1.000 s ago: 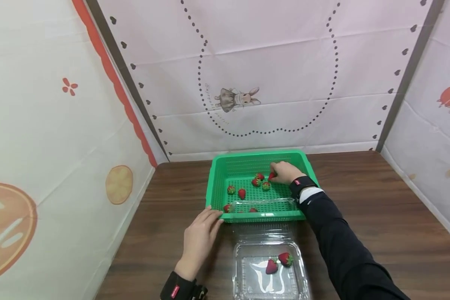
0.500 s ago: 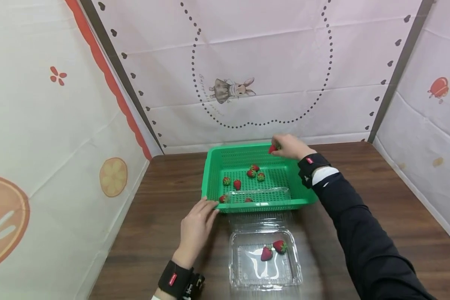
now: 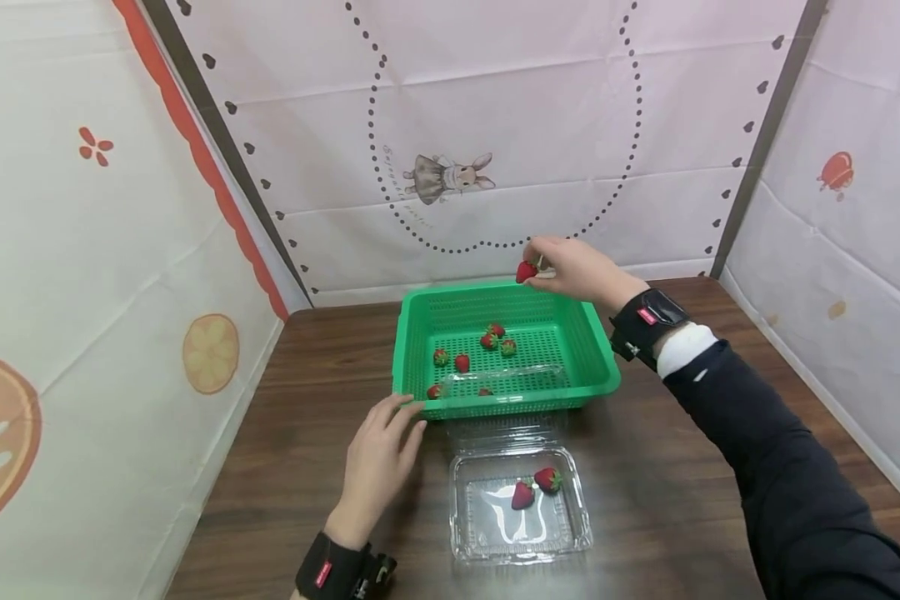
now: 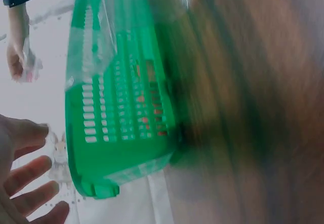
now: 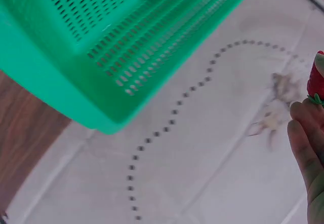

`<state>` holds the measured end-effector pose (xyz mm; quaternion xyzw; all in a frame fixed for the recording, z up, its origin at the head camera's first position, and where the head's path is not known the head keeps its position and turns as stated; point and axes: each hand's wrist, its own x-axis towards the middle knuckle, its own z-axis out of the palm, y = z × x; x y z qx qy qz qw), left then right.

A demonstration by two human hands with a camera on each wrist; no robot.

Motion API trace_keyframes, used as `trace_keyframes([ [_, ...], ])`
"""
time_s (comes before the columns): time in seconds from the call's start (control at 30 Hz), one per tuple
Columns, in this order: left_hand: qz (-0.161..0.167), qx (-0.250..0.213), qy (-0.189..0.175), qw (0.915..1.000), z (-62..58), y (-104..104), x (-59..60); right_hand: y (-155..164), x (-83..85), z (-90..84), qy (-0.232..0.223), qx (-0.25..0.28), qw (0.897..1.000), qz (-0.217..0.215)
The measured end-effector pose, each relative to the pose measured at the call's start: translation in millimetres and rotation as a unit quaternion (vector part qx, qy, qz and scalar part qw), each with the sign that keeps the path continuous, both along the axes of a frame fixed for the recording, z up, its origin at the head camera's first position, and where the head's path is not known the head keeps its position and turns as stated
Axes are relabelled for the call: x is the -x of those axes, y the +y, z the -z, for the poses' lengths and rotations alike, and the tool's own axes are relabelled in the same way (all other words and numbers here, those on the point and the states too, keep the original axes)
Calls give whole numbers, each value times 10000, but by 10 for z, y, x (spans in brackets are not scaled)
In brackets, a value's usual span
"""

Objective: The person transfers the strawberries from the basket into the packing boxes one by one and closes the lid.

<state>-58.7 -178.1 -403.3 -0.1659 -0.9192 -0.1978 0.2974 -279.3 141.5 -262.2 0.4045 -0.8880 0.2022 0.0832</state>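
Observation:
My right hand is raised over the far rim of a green plastic basket, pinching a red strawberry between thumb and fingers. In the right wrist view that strawberry shows its green leaves downward at the fingertips. My left hand has its fingers extended at the basket's front left corner; the left wrist view shows these fingers spread beside the basket. Several strawberries lie on the basket's floor. Nearer me, an opened clear plastic clamshell holds two strawberries.
The clamshell's transparent lid leans over the basket's front rim, overlapping a few strawberries in the head view. Everything stands on a dark wooden table, with printed white cloth walls behind and at both sides.
My right hand has lifted a strawberry out of the basket, up and above its far rim. My left hand has come slightly off the basket's corner. The head view has shifted a little.

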Motion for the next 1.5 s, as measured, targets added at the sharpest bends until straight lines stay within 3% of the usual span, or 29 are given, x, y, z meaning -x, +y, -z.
trace_keyframes([
  [0.1,56,-124,73,9999,35,39,-124,-9,-165,-50,300,45,9992,-266],
  [0.27,47,-291,-129,9995,121,92,-298,-71,-474,-113,716,170,9925,-975],
  [0.43,66,-485,-822,9954,194,183,-416,-129,-779,-58,1010,338,9805,-1649],
  [0.67,-51,-726,-1917,9787,211,261,-521,-227,-1173,235,1178,407,9670,-2222],
  [0.87,-19,-865,-2417,9665,287,301,-547,-304,-1513,669,868,-103,9670,-2392],
  [1.07,-18,-945,-2650,9596,333,360,-555,-328,-1683,1090,107,-550,9702,-2358],
  [1.23,-179,-1126,-2732,9552,362,408,-586,-349,-1762,1307,-254,-814,9725,-2168],
  [1.5,-281,-1479,-2914,9447,386,443,-632,-402,-1865,1559,-280,-790,9763,-1996],
])
